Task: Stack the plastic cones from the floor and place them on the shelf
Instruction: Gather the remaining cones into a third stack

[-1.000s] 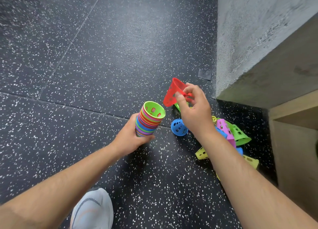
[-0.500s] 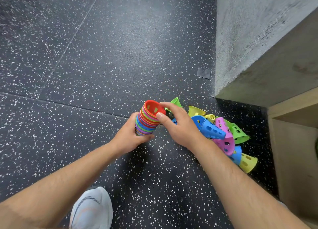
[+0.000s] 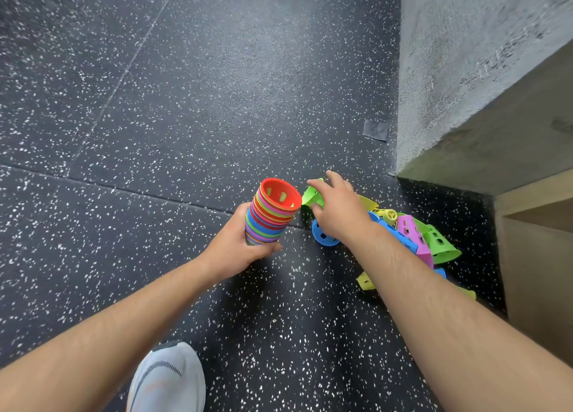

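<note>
Shoe [image 3: 167,377] nearest. Left hand [image 3: 235,250] wraps the lower half of the cone stack [image 3: 269,216], red one on top, open end up. Right hand [image 3: 338,210] brackets a green cone [image 3: 311,194] at its rim; can't tell if it's actually pinching. Loose cones [image 3: 412,235] lie on the floor [image 3: 217,101] beside the wall [image 3: 465,55]. Probably light, thin, flexy plastic, so take them by the rim. Shelf [image 3: 533,194] opening: contents hidden.

The stack of cones [image 3: 273,213] sits in the left hand [image 3: 232,253], above the floor [image 3: 155,132]. Just right of it, the right hand [image 3: 338,213] is over the left end of the loose cones [image 3: 440,244]. These lie on the floor near the wall corner [image 3: 465,70], left of the wooden shelf [image 3: 536,272]. A shoe [image 3: 169,377] stands nearer, between the forearms.
</note>
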`<state>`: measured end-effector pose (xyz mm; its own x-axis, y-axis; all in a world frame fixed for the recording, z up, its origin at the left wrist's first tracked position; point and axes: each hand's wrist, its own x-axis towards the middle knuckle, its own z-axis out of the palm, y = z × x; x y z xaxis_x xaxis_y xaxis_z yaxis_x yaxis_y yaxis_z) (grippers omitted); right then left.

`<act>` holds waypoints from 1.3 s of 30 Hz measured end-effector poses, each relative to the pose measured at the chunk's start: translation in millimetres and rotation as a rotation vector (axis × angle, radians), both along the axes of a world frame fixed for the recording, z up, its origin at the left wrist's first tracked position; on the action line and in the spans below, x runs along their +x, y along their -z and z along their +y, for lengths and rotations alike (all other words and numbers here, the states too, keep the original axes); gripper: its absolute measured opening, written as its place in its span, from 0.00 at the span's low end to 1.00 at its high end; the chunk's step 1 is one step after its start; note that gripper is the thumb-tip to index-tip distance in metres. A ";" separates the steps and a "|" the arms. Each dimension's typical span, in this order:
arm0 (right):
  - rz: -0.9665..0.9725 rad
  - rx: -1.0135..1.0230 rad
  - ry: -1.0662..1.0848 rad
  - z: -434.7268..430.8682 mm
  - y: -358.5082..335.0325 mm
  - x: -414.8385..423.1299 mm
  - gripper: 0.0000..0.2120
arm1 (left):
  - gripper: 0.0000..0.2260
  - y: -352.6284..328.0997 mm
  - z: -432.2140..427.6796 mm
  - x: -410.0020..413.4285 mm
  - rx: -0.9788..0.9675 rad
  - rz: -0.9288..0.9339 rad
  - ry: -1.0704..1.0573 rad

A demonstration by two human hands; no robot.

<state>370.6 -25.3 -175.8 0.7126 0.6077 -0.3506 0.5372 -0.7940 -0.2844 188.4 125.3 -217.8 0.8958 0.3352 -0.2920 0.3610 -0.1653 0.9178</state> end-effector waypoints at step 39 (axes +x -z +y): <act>0.130 0.527 0.239 -51.1 -52.0 -101.3 0.20 | 0.32 -3.5 -10.9 -5.8 0.147 -0.016 0.174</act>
